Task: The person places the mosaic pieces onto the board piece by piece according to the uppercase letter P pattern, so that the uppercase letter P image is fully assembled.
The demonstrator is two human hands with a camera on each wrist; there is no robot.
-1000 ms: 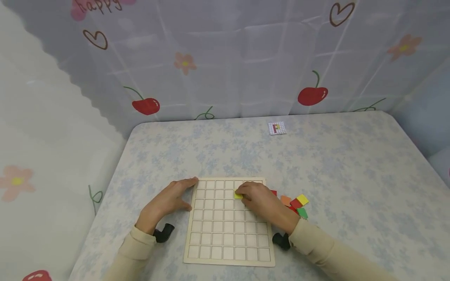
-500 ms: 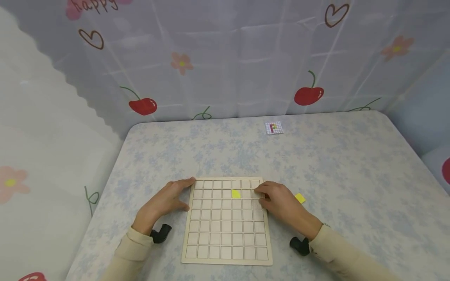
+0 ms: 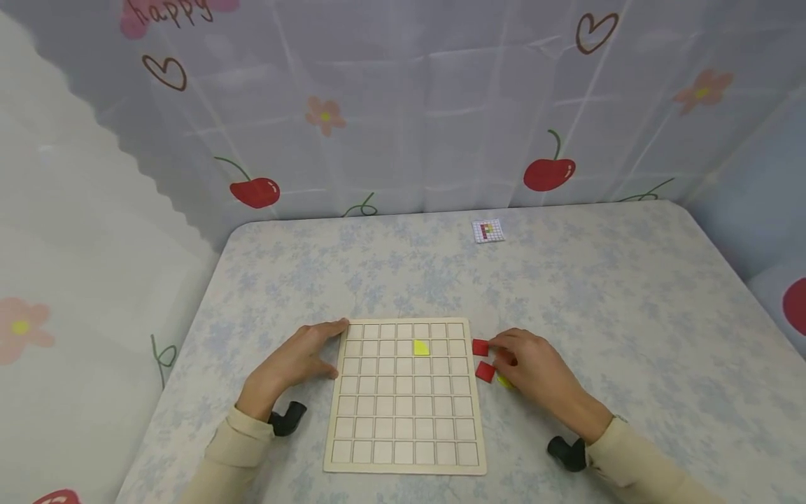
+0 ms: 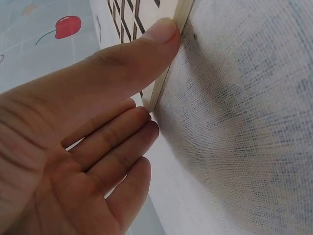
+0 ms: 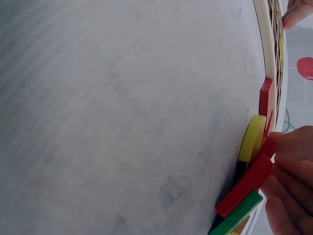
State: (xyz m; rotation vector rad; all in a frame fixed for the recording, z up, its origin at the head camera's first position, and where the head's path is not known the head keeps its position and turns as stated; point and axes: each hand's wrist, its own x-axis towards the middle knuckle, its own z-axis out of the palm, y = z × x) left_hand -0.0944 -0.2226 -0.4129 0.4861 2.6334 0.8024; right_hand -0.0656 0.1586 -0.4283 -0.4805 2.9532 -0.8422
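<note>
A pale wooden grid board (image 3: 404,468) lies flat on the table. My left hand (image 3: 297,360) rests at its left edge; in the left wrist view the thumb (image 4: 159,36) touches the rim and the other fingers extend by the corner. One yellow quarter-round tile (image 3: 421,348) sits in a cell of the second row. Right of the board, my right hand (image 3: 535,364) reaches down among loose tiles, its fingertips at a red tile (image 3: 481,347). A second red tile (image 3: 485,372) and a yellow tile (image 3: 505,381) lie by the thumb. Whether it pinches one I cannot tell.
In the right wrist view a green tile (image 5: 237,215) lies beside a red tile (image 5: 244,186), close to the fingers. A small card with a coloured grid pattern (image 3: 488,231) lies near the table's back edge. A patterned curtain (image 3: 403,105) hangs behind the table (image 3: 604,280).
My right hand has let go of the yellow tile on the board and moved right to the loose tiles. My left hand has stayed at the board's left edge.
</note>
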